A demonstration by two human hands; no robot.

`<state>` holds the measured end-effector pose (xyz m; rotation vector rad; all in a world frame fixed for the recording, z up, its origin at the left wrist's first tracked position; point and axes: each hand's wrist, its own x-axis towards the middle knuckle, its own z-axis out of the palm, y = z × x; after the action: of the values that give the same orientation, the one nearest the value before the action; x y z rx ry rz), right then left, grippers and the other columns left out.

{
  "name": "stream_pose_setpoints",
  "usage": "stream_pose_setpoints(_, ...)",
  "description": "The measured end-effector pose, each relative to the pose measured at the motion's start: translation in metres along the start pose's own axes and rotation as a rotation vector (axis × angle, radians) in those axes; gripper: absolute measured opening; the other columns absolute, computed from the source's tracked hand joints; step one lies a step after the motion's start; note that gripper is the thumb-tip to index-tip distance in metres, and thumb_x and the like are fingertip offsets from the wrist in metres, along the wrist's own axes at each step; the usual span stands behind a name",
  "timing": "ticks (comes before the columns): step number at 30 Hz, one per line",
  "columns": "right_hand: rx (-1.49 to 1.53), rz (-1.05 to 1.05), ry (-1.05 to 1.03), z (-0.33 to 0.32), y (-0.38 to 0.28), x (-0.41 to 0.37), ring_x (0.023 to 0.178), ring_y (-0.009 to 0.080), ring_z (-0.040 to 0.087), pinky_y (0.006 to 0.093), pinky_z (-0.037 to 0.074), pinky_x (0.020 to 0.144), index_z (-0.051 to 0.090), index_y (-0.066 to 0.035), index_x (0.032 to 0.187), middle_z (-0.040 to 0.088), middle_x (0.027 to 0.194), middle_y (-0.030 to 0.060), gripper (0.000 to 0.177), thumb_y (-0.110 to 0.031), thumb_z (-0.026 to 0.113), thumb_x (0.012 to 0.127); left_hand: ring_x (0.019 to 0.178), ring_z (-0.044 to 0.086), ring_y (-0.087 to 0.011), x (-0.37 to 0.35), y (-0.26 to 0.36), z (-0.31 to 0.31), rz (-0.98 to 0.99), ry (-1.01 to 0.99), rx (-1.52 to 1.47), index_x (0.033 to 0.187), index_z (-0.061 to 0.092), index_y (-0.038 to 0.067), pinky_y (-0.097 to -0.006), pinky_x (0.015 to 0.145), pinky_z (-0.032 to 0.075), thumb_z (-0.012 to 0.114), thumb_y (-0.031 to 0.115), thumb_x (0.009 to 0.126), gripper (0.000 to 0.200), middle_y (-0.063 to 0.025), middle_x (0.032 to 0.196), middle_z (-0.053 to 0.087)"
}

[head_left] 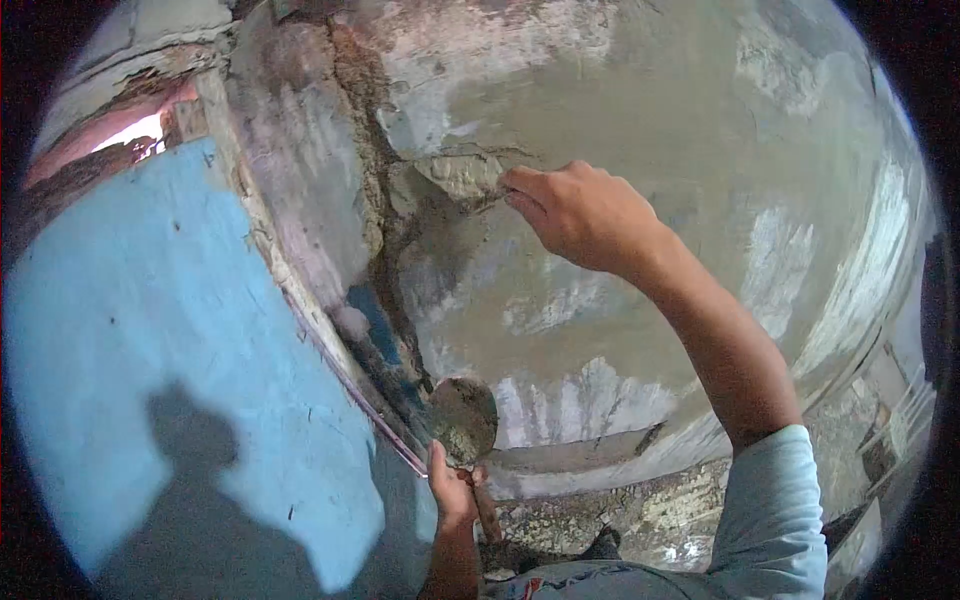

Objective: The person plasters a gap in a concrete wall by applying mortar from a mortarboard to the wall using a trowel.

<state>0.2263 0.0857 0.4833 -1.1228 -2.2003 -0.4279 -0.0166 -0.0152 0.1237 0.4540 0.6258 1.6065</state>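
My right hand (585, 215) is raised against the plastered wall (620, 120), its fingers closed on a trowel (465, 177) smeared with mortar. The blade lies against the wall beside a rough vertical crack (385, 235); its handle is hidden in my fist. Lower down, my left hand (455, 490) is closed around a round, pan-like mortar holder (465, 420). Grey-brown mortar coats its face, and a brown handle (487, 515) sticks out below the fingers. The holder sits in front of the wall's lower part, near the foot of the crack.
To the left stands a light blue panel (150, 300) bearing a person's shadow, with a worn frame edge (262, 215) between it and the wall. A broken gap (140, 135) lets light in above. Rough rubble-strewn ground (640, 515) runs along the wall's base.
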Motion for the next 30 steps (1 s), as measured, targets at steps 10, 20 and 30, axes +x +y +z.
stream_pose_setpoints(10,0.061,0.02,-0.088,0.01,0.002,-0.013,0.087,0.0464,0.07,0.0566,0.058,0.076,0.067,-0.013,0.118,0.073,0.092,0.0219,0.027,-0.03,0.053,0.102,0.073,0.061,-0.0165,-0.02,0.003,0.026,0.104,0.044,0.073,0.126,0.054,0.007,-0.033,0.056,0.046,0.049,0.048,0.106,0.046,-0.0061,0.103,0.067)
stream_pose_setpoints(20,0.018,-0.054,-0.038,0.013,-0.02,0.005,0.083,0.0446,0.071,0.0567,0.057,0.069,0.064,-0.014,0.119,0.071,0.086,0.0253,0.026,-0.029,0.051,0.102,0.072,0.058,-0.018,-0.013,0.005,-0.013,-0.026,-0.041,-0.032,0.126,0.053,0.008,-0.0353,0.058,0.047,0.054,0.048,0.105,0.045,-0.0058,0.11,0.064)
stream_pose_setpoints(30,-0.191,-0.02,-0.079,0.055,-0.023,-0.026,0.075,0.0355,0.074,0.0469,0.059,0.057,0.051,-0.018,0.144,0.069,0.098,0.0186,0.046,-0.019,0.053,0.098,0.064,0.055,-0.0225,-0.006,-0.002,-0.012,-0.003,0.088,-0.027,0.119,0.049,0.012,-0.0389,0.056,0.045,0.056,0.046,0.104,0.038,-0.0085,0.095,0.057)
